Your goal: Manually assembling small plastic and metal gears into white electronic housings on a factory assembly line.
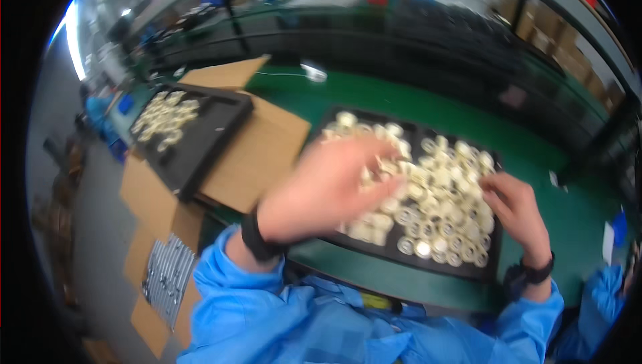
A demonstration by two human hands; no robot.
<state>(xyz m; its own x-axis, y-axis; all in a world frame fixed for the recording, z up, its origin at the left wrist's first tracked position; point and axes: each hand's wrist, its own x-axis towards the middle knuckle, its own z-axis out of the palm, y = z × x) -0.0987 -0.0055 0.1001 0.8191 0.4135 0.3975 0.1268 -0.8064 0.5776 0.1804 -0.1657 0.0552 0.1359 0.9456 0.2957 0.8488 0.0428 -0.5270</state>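
Head view: cream round pieces [445, 193], many, heaped in a black tray [394, 254] on the green desk [558, 213]; my left hand [341, 180], blurred, fingers curved over the heap, my right hand [516, 207], fingers bent at its right edge, whether either pinches one I cannot tell; second tray [200, 143], fewer pieces, over an open carton [257, 140]

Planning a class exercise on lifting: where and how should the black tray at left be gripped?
Probably along the right rim, coming from the right: this thick edge of the black tray is bare, while the round pieces gather toward the left.
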